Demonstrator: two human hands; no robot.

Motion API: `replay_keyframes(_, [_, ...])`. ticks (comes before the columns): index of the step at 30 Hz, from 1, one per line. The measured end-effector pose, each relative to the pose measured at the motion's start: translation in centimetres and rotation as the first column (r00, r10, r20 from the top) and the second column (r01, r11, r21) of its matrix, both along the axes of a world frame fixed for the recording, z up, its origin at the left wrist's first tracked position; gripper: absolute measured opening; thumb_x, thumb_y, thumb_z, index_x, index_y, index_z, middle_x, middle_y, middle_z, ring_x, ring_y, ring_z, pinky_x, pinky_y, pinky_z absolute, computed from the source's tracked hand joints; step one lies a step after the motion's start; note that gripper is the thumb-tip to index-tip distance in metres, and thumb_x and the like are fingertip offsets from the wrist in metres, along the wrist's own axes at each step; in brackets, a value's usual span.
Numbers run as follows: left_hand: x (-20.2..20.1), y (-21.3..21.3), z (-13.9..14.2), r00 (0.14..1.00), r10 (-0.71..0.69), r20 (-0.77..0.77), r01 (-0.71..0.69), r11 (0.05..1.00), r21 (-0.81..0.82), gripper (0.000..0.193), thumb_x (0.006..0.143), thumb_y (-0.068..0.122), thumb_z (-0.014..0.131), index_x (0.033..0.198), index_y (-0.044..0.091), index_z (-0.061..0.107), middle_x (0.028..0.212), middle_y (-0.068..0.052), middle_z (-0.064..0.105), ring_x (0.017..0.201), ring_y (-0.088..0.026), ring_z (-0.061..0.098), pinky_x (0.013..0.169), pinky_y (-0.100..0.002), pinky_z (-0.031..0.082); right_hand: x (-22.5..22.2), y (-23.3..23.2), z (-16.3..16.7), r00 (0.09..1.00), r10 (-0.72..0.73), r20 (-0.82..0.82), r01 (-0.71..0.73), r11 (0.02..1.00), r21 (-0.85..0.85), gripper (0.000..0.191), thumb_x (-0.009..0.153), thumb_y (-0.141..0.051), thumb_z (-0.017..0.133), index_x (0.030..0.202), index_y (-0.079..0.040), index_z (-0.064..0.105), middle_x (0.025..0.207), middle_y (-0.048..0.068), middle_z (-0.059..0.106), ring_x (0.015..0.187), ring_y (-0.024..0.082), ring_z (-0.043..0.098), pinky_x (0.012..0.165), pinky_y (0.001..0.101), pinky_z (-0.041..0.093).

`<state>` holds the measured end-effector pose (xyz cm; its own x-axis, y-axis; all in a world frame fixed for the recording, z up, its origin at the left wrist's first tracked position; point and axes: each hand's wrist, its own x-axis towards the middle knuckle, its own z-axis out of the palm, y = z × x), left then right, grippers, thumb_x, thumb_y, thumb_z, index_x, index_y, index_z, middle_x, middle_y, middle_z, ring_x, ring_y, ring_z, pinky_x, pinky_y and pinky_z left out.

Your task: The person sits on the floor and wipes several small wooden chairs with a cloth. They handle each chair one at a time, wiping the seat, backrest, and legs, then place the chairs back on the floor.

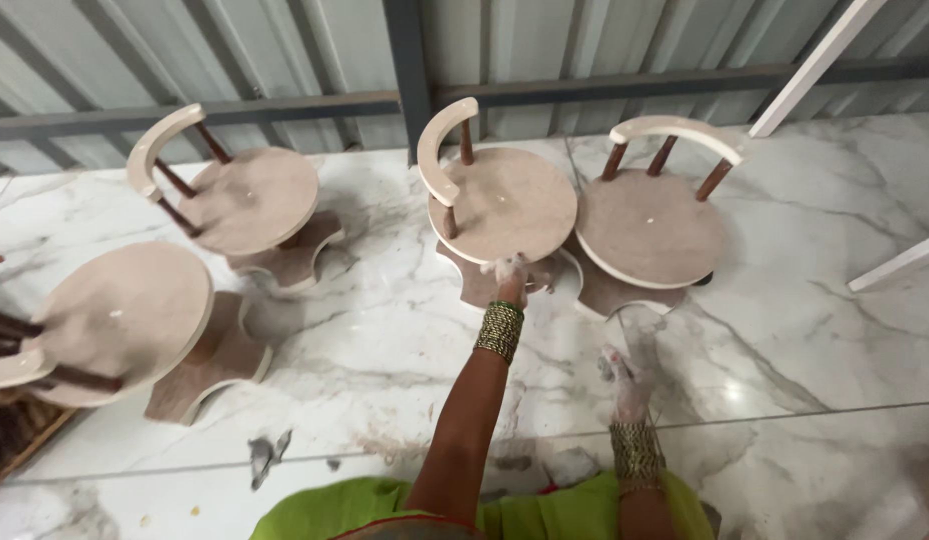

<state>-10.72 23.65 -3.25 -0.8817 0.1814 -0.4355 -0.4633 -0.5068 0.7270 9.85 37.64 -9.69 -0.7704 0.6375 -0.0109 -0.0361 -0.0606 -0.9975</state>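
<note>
1. The left hand (pixel 512 278), dusted white and wearing a stack of green-gold bangles at the wrist, reached forward and down to the front rim of a small round stool with a pale brown seat and a curved cream backrest on dark brown spindles (pixel 502 205).
2. Its fingers lay against the seat's near edge; whether they were clasped over the rim or merely resting on it could not be told from above.
3. The right hand (pixel 626 385), also dusty and bangled, hung lower and apart from the furniture, above the white marble floor with grey veining (pixel 385 330); it held nothing, and its fingers looked loosely gathered.
4. The touched stool stood in the middle of the view, its backrest on the left side, and its cross-shaped brown base showed beneath the seat.
5. Just to its right, almost touching, stood a second matching round stool (pixel 650 228) with its backrest at the far side.
6. A third stool of the same make (pixel 250 200) stood well apart to the left, and a fourth (pixel 120 315) lay tilted at the left edge.
7. Behind them ran a grey corrugated metal wall (pixel 285 50).
8. A bright green garment (pixel 545 510) showed at the bottom edge.
</note>
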Motion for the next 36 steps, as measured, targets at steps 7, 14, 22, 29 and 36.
replay_keyframes(7, [-7.0, 1.5, 1.6, 0.987, -0.059, 0.150, 0.058, 0.998, 0.006, 0.028, 0.102, 0.027, 0.059, 0.120, 0.009, 0.047, 0.099, -0.019, 0.061, 0.072, -0.033, 0.064, 0.061, -0.044, 0.060, -0.2, 1.6, -1.9, 1.000, 0.009, 0.005, -0.008, 0.993, -0.117, 0.032, 0.098, -0.021, 0.069, 0.119, 0.001, 0.076, 0.100, 0.007, 0.076, 0.081, 0.013, 0.065, 0.070, 0.0273, 0.053])
replay_keyframes(14, [-12.2, 0.4, 3.0, 0.997, -0.015, 0.080, 0.017, 1.000, -0.018, 0.053, 0.095, 0.041, 0.064, 0.128, 0.004, 0.045, 0.101, -0.020, 0.067, 0.064, -0.031, 0.065, 0.051, -0.040, 0.054, -1.8, 1.2, -3.2, 0.998, 0.039, 0.051, -0.033, 0.994, -0.109, 0.034, 0.098, -0.020, 0.067, 0.121, 0.005, 0.073, 0.112, 0.011, 0.074, 0.088, 0.015, 0.068, 0.073, 0.0313, 0.056])
replay_keyframes(22, [-12.2, -11.9, 1.7, 0.990, 0.102, -0.095, -0.129, 0.926, -0.355, 0.082, 0.086, 0.057, 0.070, 0.136, -0.001, 0.042, 0.103, -0.022, 0.074, 0.056, -0.029, 0.066, 0.041, -0.036, 0.047, -1.8, 1.8, -3.9, 0.979, 0.143, 0.142, -0.137, 0.989, -0.054, 0.038, 0.102, -0.026, 0.061, 0.129, -0.002, 0.072, 0.114, 0.012, 0.076, 0.091, 0.016, 0.069, 0.079, 0.0281, 0.054])
replay_keyframes(29, [-13.3, -31.7, 3.8, 0.836, 0.544, -0.075, -0.549, 0.828, -0.115, 0.098, 0.088, 0.077, 0.060, 0.139, -0.006, 0.049, 0.128, -0.022, 0.067, 0.071, -0.030, 0.065, 0.053, -0.042, 0.052, -2.5, 1.4, -5.1, 0.988, 0.067, 0.138, -0.069, 0.998, 0.011, 0.033, 0.102, -0.021, 0.064, 0.127, -0.002, 0.073, 0.112, 0.012, 0.076, 0.087, 0.017, 0.069, 0.073, 0.0281, 0.053])
replay_keyframes(36, [-13.5, -35.0, 2.7, 0.868, 0.496, 0.016, -0.493, 0.866, -0.084, 0.084, 0.092, 0.069, 0.049, 0.140, 0.000, 0.050, 0.123, -0.028, 0.069, 0.080, -0.038, 0.069, 0.067, -0.053, 0.055, -4.4, 2.9, -5.6, 0.991, 0.046, 0.123, -0.054, 0.996, 0.065, 0.030, 0.100, -0.017, 0.067, 0.126, -0.002, 0.074, 0.111, 0.012, 0.076, 0.083, 0.019, 0.069, 0.066, 0.0288, 0.052])
